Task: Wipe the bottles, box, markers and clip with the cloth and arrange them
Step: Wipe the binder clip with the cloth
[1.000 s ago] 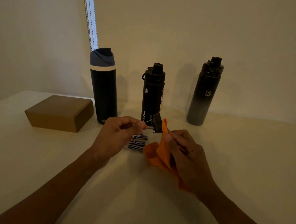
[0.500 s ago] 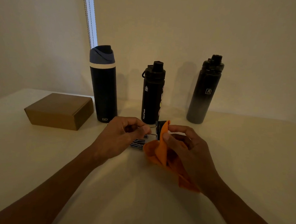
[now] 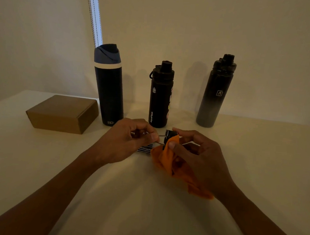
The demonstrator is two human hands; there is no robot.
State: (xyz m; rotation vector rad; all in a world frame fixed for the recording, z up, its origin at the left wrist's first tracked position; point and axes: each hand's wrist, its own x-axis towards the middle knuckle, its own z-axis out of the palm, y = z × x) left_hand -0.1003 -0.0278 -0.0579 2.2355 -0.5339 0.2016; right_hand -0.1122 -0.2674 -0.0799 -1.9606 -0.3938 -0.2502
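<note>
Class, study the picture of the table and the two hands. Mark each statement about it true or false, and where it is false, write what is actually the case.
1. Three bottles stand upright at the back. True.
2. The left hand holds the orange cloth. False: the right hand holds it.
3. The left hand grips the binder clip by its wire handles. True.
4. The cardboard box stands open. False: it is closed.
5. The box lies left of the blue-lidded bottle. True.
</note>
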